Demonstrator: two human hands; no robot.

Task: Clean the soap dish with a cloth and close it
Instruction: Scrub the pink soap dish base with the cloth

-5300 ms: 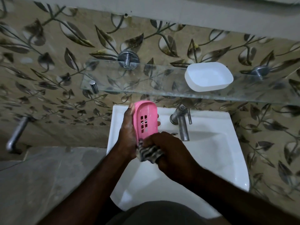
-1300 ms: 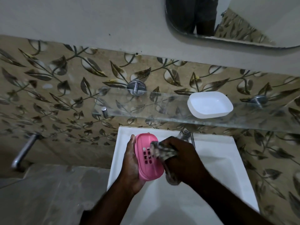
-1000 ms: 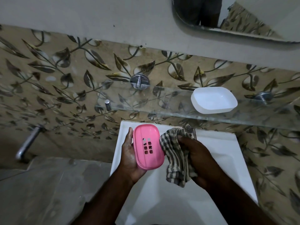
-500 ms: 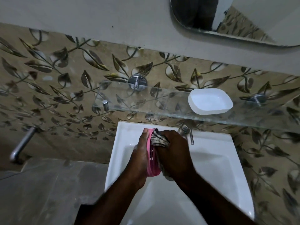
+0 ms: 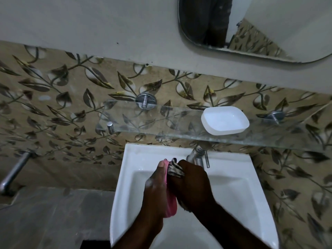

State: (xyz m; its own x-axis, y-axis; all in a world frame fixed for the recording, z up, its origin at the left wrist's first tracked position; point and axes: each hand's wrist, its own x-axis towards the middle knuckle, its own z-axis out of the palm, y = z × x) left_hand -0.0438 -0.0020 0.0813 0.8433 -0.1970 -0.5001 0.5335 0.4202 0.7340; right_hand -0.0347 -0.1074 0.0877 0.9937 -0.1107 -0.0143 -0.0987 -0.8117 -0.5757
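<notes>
One pink soap dish half, held edge-on over the sink near its back edge, left of the tap. A second ago its slotted face showed and the cloth hung beside it; now the one striped cloth is pressed against it. The left hand grips the pink half; the right hand is curled round the cloth. One white soap dish half, hollow up, sits toward the right end of the glass shelf.
</notes>
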